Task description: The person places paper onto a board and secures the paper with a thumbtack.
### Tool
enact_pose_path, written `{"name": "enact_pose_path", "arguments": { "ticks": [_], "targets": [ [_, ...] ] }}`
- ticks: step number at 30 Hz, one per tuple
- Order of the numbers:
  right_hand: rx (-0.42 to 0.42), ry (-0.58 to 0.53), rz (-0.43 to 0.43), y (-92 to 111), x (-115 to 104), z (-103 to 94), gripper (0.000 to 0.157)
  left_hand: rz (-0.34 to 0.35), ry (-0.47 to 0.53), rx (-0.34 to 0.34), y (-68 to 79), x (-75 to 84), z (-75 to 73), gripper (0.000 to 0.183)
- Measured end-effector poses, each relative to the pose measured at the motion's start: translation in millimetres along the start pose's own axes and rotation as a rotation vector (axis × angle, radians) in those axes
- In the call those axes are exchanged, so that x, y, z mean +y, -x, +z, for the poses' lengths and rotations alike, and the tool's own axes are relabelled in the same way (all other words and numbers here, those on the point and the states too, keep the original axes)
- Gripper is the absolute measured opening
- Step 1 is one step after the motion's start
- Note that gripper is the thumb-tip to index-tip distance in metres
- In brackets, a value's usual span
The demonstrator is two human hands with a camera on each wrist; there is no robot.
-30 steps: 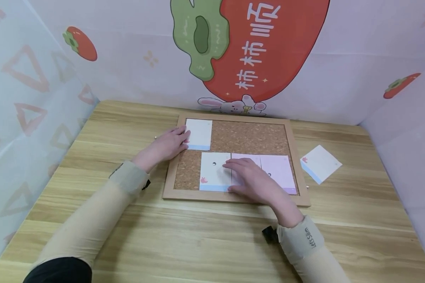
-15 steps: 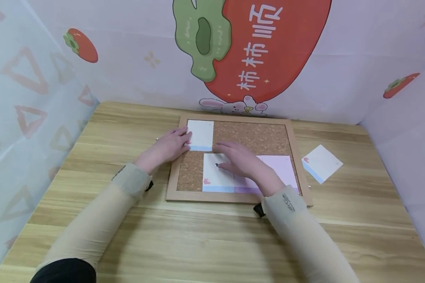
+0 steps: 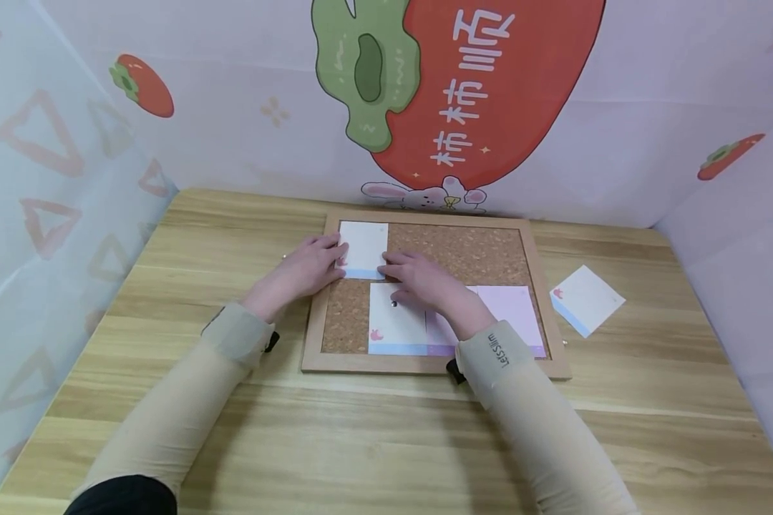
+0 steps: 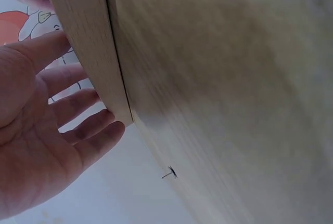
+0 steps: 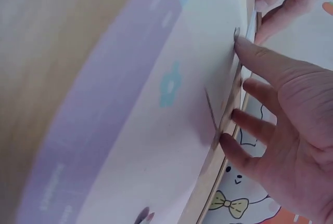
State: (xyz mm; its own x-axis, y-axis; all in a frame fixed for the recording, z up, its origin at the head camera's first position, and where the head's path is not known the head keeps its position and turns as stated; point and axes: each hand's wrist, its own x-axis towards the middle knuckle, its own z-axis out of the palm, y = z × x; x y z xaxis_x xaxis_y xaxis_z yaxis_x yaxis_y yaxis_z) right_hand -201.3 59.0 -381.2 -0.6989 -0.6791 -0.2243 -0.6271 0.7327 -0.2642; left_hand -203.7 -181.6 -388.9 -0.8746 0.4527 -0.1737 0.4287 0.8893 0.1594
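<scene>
A cork board (image 3: pixel 354 315) in a wooden frame lies on the table. A white sticky note (image 3: pixel 363 247) with a blue lower strip sits at its upper left. My left hand (image 3: pixel 299 270), fingers extended, reaches over the left frame and touches this note's left edge. From the other side, my right hand (image 3: pixel 428 286) has its fingertips at the note's right edge. Below lies another white note (image 3: pixel 396 332), with a silver thumbtack (image 3: pixel 394 304) in it close to my right thumb. My right hand and wrist partly cover the two pink-purple notes (image 3: pixel 505 315) beside it.
A loose white note (image 3: pixel 587 300) lies turned on the table to the board's right. One thumbtack (image 4: pixel 170 172) rests on the table left of the board, another thumbtack (image 3: pixel 565 342) by its right edge. Printed cloth walls (image 3: pixel 232 129) stand behind and at both sides.
My right hand has moved up and left, from over the lower notes to the right edge of the upper-left note. My left hand stays at that note's left edge.
</scene>
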Motion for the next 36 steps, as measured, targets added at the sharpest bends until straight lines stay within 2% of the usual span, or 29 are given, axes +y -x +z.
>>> {"name": "enact_pose_path", "arguments": {
  "ticks": [4,7,13,15,19,22,25,29,32,36],
  "targets": [
    [-0.032,0.015,0.009,-1.2,-0.2,-0.5,0.054,0.028,0.014,0.024,-0.1,-1.9,-0.1,0.058],
    [-0.044,-0.003,0.020,-1.7,0.2,-0.9,0.054,0.029,0.083,0.020,0.6,-6.1,0.0,0.059],
    [-0.048,-0.010,0.019,-1.5,0.2,-2.5,0.053,0.044,0.327,-0.010,3.7,-21.5,0.3,0.063],
    [-0.048,-0.018,0.015,-1.9,0.1,-3.1,0.054,0.023,0.417,-0.007,6.1,-27.9,-0.6,0.063],
    [-0.046,-0.048,0.011,-2.9,0.6,-3.3,0.054,-0.025,0.591,0.031,12.2,-44.3,-1.6,0.061],
    [-0.045,-0.070,0.015,-3.6,1.6,-2.8,0.054,-0.040,0.673,0.078,16.4,-57.6,-3.8,0.056],
    [-0.046,-0.093,0.019,-4.4,2.1,-2.6,0.055,-0.065,0.707,0.117,22.1,-70.1,-8.9,0.050],
    [-0.049,-0.115,0.021,-5.1,3.0,-2.1,0.055,-0.127,0.695,0.141,30.7,-84.8,-14.5,0.045],
    [-0.055,-0.127,0.032,-5.0,3.3,-2.0,0.056,-0.163,0.653,0.133,36.1,-93.1,-16.2,0.040],
    [-0.057,-0.137,0.042,-4.6,3.2,-1.4,0.056,-0.172,0.633,0.090,40.4,-101.3,-14.8,0.034]
  ]
}}
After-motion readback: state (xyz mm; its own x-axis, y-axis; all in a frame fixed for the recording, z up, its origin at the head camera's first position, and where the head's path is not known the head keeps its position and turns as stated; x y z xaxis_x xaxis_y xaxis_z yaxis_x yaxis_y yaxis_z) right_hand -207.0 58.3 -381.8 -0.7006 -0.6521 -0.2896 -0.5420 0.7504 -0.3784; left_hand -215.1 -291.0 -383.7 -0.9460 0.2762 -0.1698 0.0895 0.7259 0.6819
